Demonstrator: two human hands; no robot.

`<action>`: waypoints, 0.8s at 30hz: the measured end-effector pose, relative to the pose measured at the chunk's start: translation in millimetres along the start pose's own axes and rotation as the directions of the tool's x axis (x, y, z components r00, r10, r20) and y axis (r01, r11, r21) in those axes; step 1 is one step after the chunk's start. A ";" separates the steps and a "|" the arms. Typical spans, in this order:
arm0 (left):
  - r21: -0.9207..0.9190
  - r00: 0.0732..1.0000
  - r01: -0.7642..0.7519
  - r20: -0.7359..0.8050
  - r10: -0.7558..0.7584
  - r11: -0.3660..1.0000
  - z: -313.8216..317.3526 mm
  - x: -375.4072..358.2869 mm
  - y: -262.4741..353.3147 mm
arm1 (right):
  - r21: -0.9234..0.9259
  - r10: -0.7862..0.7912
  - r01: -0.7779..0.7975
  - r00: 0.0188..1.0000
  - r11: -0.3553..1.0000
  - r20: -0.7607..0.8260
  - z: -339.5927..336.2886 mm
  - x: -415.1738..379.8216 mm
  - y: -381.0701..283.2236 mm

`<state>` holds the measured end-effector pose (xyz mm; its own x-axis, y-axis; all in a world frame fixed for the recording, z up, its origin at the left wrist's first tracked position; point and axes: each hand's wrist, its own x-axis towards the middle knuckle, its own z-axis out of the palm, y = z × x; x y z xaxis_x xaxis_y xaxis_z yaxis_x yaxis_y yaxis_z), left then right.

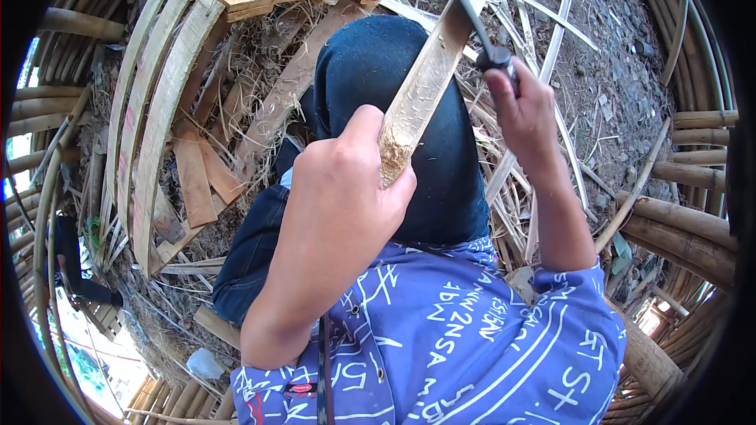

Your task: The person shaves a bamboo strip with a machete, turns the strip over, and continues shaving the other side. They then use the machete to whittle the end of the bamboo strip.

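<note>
My left hand (339,181) is closed around the near end of a split bamboo strip (429,83). The strip slants up and away over my raised knee (370,55), its pale inner face turned to me and its cut end rough and fibrous. Fingers wrapped round a dark handle, my right hand (526,110) holds a machete (470,12) to the right of the strip. Its long, thin blade points up and to the left, overlapping the strip in this view. Part of the handle is hidden by the hand.
A wooden slatted frame (169,102) stands at the left, with shavings and short boards (193,177) inside it. Long split strips (557,31) litter the ground ahead and to the right. Bamboo poles (685,228) wall both sides. A crumpled plastic bag (205,364) lies lower left.
</note>
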<state>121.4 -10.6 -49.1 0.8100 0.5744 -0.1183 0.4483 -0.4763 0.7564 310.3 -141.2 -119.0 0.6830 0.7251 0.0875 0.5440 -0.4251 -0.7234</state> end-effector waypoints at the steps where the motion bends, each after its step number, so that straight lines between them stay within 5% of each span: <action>1: 0.008 1.000 -0.006 -0.004 0.006 1.000 0.4 0.3 0.8 | -0.010 0.019 -0.019 1.000 1.000 -0.024 -1.0 4.8 6.7; 6: -0.052 0.997 0.044 0.066 -0.041 0.998 1.5 7.4 5.9 | 0.047 0.110 -0.109 0.994 0.993 -0.018 -9.2 -2.5 -8.8; 8: -0.012 0.998 0.026 0.059 -0.026 1.000 4.9 10.5 5.4 | 0.104 0.150 -0.168 0.976 0.980 0.160 -11.0 -21.5 -24.2; 11: -0.059 0.999 -0.024 0.024 0.026 0.998 10.4 13.6 -1.2 | 0.116 -0.089 0.064 0.969 0.991 0.230 -5.4 -36.1 -43.4; 14: -0.027 0.997 0.062 0.052 -0.061 0.998 3.9 13.4 3.6 | 0.097 -0.145 0.124 0.957 0.987 0.250 -2.9 -31.7 -46.9; 24: -0.006 0.999 -0.018 -0.041 0.017 1.000 10.9 4.5 -3.6 | 0.005 -0.253 0.258 0.944 0.966 0.213 -3.1 -22.7 -38.4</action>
<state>127.5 -13.6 -59.3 0.8014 0.5930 -0.0785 0.4315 -0.4821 0.7625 275.4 -143.0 -91.1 0.4028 0.9075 0.1195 0.6996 -0.2211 -0.6795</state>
